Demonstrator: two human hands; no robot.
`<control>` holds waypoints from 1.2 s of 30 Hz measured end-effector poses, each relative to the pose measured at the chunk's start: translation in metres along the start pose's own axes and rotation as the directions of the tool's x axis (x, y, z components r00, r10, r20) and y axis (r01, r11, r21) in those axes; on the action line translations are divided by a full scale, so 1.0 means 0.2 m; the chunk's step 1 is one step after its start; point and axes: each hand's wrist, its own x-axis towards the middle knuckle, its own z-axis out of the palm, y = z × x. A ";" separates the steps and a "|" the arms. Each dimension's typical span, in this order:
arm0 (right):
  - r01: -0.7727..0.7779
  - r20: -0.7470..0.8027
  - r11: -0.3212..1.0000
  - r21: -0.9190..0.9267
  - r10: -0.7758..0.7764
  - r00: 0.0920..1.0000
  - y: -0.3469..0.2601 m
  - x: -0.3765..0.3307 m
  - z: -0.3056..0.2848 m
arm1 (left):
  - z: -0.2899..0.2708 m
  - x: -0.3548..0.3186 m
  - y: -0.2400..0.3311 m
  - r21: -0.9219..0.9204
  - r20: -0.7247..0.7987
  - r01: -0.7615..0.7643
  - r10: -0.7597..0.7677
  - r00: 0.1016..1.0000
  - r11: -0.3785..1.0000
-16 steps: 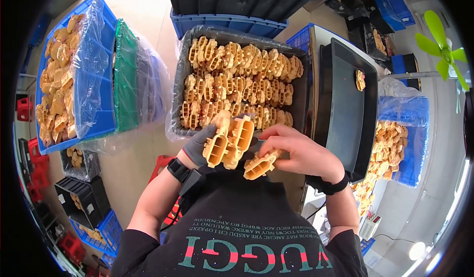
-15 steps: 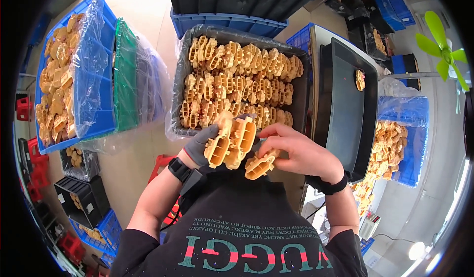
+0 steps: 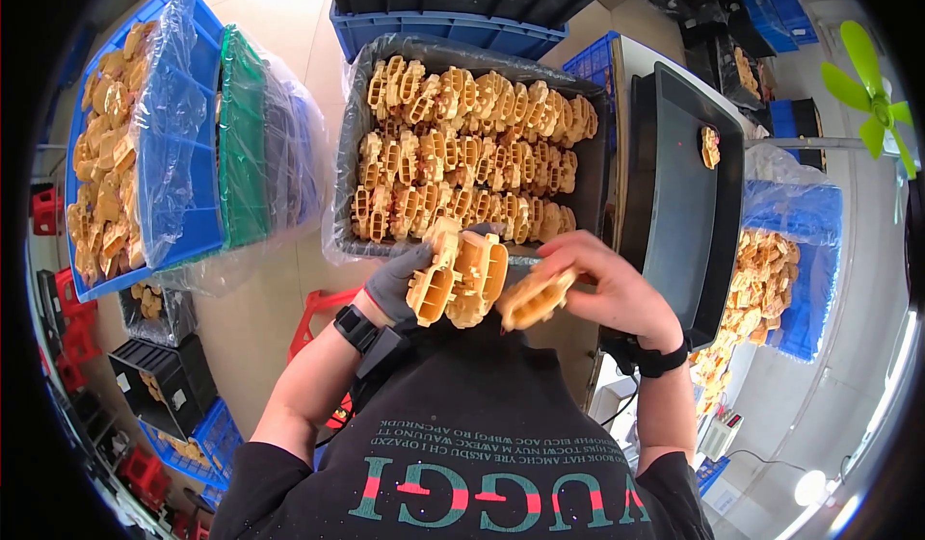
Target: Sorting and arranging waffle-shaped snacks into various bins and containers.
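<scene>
Curled around at least two tan moulded pieces [image 3: 474,275], the gloved left hand [image 3: 400,278] has them at the centre of the frame, though I cannot see all its fingers behind them. Just right of centre, I have the bare right hand [image 3: 609,289] pinched on a single tan piece [image 3: 536,299], slightly blurred, tilted and near the others but apart from them. Above both hands, I see a plastic-lined crate [image 3: 593,193] with rows of like pieces. Right of it lies a black tray [image 3: 679,203], one small piece [image 3: 710,147] near its upper right corner. At upper left, a blue crate [image 3: 202,208] holds a loose heap [image 3: 108,150].
</scene>
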 end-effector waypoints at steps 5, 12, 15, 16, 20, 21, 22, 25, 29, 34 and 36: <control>-0.207 -0.483 0.960 0.190 0.275 0.831 0.10 0.06 0.17 | -0.08 0.04 -0.02 0.006 -0.107 -0.065 0.066 0.992 0.998; -0.177 -0.425 0.954 0.244 0.269 0.864 0.29 0.14 0.53 | -0.19 -0.01 -0.03 0.010 -0.320 0.012 -0.008 0.947 1.000; -0.216 -0.071 0.706 0.674 0.354 0.933 0.40 0.12 0.49 | -0.16 -0.03 -0.07 0.015 -0.435 0.051 -0.040 0.899 0.999; -0.211 -0.068 0.699 0.683 0.348 0.935 0.44 0.13 0.47 | -0.16 -0.02 -0.08 0.014 -0.483 0.044 -0.031 0.875 0.999; -0.364 0.267 0.371 0.854 0.287 0.920 0.58 0.14 0.34 | -0.20 0.14 -0.08 0.191 -0.525 0.097 0.018 0.851 0.977; -0.340 0.262 0.307 0.889 0.268 0.927 0.64 0.15 0.33 | -0.21 0.19 -0.08 0.331 -0.572 0.173 0.052 0.819 0.928; -0.313 0.252 0.241 0.919 0.255 0.934 0.71 0.15 0.32 | -0.17 0.27 -0.07 0.337 -0.580 0.184 0.050 0.813 0.923; -0.196 0.149 0.165 0.967 0.259 0.954 0.84 0.18 0.32 | -0.23 0.46 -0.06 0.666 -0.550 0.289 0.191 0.813 0.688; 0.006 -0.016 0.036 0.999 0.298 0.954 1.06 0.25 0.29 | -0.25 0.73 0.05 0.805 -0.305 0.510 0.526 0.794 -0.304; 0.076 -0.094 0.060 0.995 0.420 0.903 1.18 0.36 0.22 | -0.23 0.98 0.10 0.756 -0.359 0.597 0.590 0.723 -0.270; 0.098 -0.131 0.095 0.991 0.472 0.872 1.20 0.40 0.20 | -0.26 1.03 0.15 0.744 -0.412 0.621 0.561 0.718 -0.248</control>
